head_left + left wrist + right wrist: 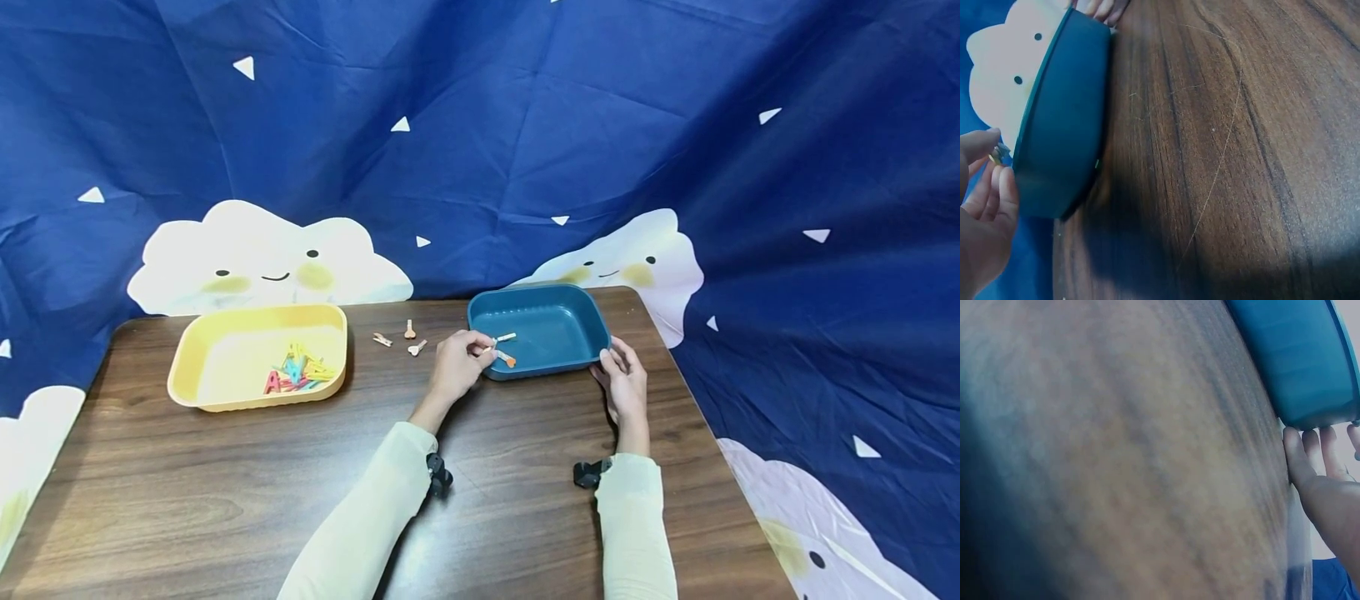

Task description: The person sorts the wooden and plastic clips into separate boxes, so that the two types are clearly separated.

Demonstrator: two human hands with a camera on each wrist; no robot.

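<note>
Dark wooden surface (247, 492): left hand (457, 367) pinches a small wooden clothespin (501, 339) at the teal plastic tray's (581, 357) rim; right hand (624, 385), fingers relaxed, touches the tray's corner.

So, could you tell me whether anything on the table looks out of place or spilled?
Three small wooden clothespins lie loose on the dark wooden table, between the yellow plastic tray holding colourful clothespins and the teal plastic tray. Nothing looks spilled or damaged.
</note>
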